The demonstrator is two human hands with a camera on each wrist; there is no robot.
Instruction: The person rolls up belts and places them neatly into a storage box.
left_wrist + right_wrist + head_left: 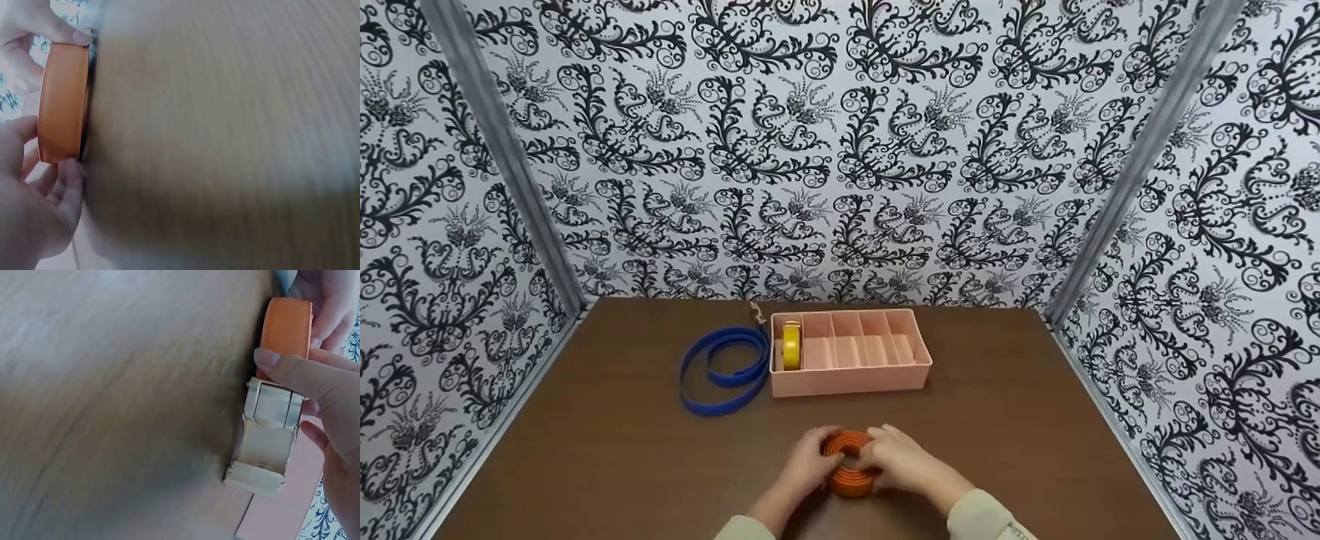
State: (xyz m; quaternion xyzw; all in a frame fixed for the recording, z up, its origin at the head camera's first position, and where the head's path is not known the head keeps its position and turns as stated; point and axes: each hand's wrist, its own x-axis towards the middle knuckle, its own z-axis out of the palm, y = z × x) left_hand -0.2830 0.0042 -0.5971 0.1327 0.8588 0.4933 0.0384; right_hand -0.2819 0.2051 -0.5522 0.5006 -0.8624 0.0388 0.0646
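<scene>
A round, rolled-up orange leather belt (852, 489) made rings.
Left hand (808, 461) and right hand (903, 460) fingers pinched it; its silver metal buckle (267, 439) stuck out.

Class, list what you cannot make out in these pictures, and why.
Head view: the buckle of the orange belt, out of sight, probably behind the right hand.
Head view: the bottom of the yellow coil, hidden by the front wall of the pink tray.
Head view: the small piece beside the blue belt, too small to identify.
Left wrist view: the tabletop, blurred.
Left wrist view: part of the left hand, cut off by the left edge.
</scene>
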